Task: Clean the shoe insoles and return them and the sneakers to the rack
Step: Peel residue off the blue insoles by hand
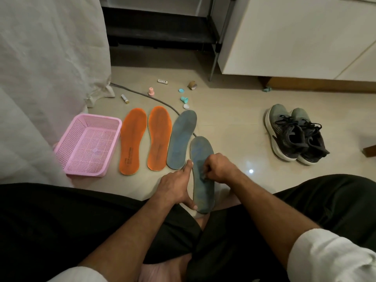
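A blue-grey insole [201, 159] lies lengthwise on the tiled floor in front of my crossed legs. My left hand [175, 186] holds its left edge, index finger stretched along the side and thumb at the heel. My right hand [217, 168] is curled on a small greyish cloth [202, 176], barely visible, pressed on the insole's middle. A second blue-grey insole [181, 139] and two orange insoles [133, 141] [158, 138] lie side by side to the left. The pair of dark sneakers [295, 134] stands at the right. The black shoe rack [160, 31] is at the back.
A pink mesh basket [89, 145] sits left of the insoles beside white fabric [46, 78]. A grey cable [154, 99], batteries and small caps lie scattered behind the insoles. A white cabinet [295, 35] stands at the back right.
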